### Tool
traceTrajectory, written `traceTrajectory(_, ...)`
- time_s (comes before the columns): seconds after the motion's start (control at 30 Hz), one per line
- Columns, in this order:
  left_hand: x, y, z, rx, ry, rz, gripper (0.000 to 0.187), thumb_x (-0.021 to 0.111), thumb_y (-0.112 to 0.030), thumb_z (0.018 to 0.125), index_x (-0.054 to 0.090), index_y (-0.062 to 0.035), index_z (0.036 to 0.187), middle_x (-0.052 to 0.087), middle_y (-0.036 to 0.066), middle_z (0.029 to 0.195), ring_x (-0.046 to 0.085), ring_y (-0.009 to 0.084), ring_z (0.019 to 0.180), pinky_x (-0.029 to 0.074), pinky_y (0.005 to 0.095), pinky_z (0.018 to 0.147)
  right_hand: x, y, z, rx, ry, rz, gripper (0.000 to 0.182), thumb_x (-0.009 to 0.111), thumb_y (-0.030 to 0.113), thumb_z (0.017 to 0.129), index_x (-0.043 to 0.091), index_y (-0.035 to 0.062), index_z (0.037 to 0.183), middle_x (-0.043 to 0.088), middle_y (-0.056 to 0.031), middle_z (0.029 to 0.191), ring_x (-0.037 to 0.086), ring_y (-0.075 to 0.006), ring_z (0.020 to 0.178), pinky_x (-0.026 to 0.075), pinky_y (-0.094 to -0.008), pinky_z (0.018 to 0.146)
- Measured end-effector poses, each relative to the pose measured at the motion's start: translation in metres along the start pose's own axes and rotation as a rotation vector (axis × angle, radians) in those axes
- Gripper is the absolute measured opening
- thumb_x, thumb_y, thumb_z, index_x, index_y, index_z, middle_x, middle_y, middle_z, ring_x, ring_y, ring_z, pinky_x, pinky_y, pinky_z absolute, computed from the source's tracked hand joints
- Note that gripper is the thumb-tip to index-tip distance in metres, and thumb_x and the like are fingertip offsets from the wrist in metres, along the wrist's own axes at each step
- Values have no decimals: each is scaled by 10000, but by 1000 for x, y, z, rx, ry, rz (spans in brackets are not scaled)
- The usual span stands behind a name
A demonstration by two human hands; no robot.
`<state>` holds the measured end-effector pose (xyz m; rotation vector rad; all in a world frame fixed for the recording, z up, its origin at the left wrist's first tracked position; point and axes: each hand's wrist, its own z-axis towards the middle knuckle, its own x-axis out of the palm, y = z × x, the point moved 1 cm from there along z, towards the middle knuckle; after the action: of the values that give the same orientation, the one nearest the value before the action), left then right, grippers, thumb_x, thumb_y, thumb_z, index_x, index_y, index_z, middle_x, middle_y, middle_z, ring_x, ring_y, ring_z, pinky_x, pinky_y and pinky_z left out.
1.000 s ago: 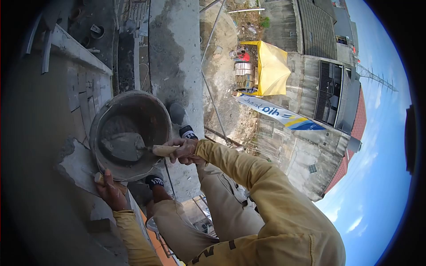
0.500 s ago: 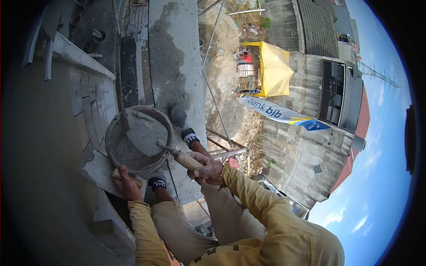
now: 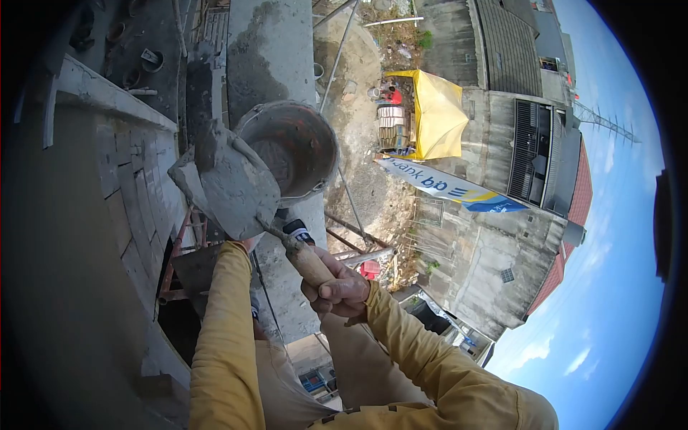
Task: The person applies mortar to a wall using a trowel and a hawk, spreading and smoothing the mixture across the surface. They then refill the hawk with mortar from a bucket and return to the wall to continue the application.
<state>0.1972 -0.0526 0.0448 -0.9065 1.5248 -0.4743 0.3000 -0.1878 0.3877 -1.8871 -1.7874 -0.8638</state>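
Note:
My right hand is closed around the wooden handle of a trowel, whose broad blade is coated with wet grey mortar. Behind the blade shows the corner of a flat grey plastering float. My left hand is at the blade's lower edge, its fingers almost wholly hidden by the trowel; the raised float is on that side. A round bucket with mortar-smeared inner walls stands just beyond the blade, its mouth partly covered by it.
I stand on a narrow concrete ledge. To the left is a wall of pale blocks with a reddish metal frame. Scaffold poles edge the right side. The ground lies far below, with a yellow canopy and a banner.
The trowel has come out of the bucket and now overlaps the float, which has risen with my left arm. The bucket appears farther up and right in view.

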Motion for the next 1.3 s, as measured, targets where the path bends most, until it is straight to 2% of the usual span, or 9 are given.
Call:
traceTrajectory(0.27,38,-20,34,-744,-244,-1948,518,555,-299,957,429,-41,1388,462,122,1425,407,276,1329,287,390,1131,-20,1,2,-65,15,59,789,729,105,801,298,162,1460,574,-95,897,505,-128,639,436,-239,567)
traceTrajectory(0.3,37,-14,27,-746,-242,-1944,518,555,-299,957,429,-41,1388,462,122,1425,407,276,1329,287,390,1131,-18,0,3,-77,10,69,792,728,104,802,295,163,1462,572,-93,894,506,-128,640,438,-237,571)
traceTrajectory(0.37,28,-4,17,-161,-61,-265,524,539,-297,957,417,-41,1398,482,131,1410,431,279,1306,305,396,1113,-12,-4,8,-87,7,71,803,729,108,801,291,168,1471,566,-87,887,500,-128,637,437,-235,579)
traceTrajectory(0.4,14,-13,24,-156,-65,-269,524,539,-297,957,417,-41,1398,482,131,1410,431,279,1306,305,396,1113,-9,-7,12,-85,8,74,804,728,111,803,291,171,1475,563,-86,888,497,-128,635,437,-235,581)
traceTrajectory(0.47,-22,-43,42,-841,162,-1249,502,539,-263,947,438,-33,1382,501,138,1393,439,300,1291,325,395,1091,-5,-10,18,-87,31,89,793,718,111,810,296,167,1479,560,-92,895,490,-131,630,435,-238,576)
traceTrajectory(0.67,9,-34,44,-332,-395,-733,220,556,-275,952,586,-115,1100,601,19,960,568,146,682,437,286,555,8,-13,28,-104,64,89,756,712,113,804,327,155,1453,550,-93,879,480,-133,613,425,-244,556)
traceTrajectory(0.77,13,-13,38,-650,-146,-1052,399,581,-205,907,551,-7,1252,609,161,1218,571,335,1072,422,419,953,11,-9,30,-103,66,67,733,720,128,802,350,161,1435,546,-89,874,479,-131,616,420,-247,559)
traceTrajectory(0.9,-66,-69,38,-796,-128,-1195,199,560,-218,931,578,-40,1019,597,103,890,590,204,667,480,339,578,6,-5,35,-89,71,57,734,734,139,798,363,176,1431,550,-87,884,481,-134,620,423,-256,579)
traceTrajectory(1.3,-165,-148,-31,-836,-389,-1215,652,611,-435,921,271,-86,1354,504,78,957,494,120,697,457,256,565,-22,-18,66,-23,55,-41,732,726,160,818,349,200,1443,586,-36,914,510,-119,667,396,-250,594)
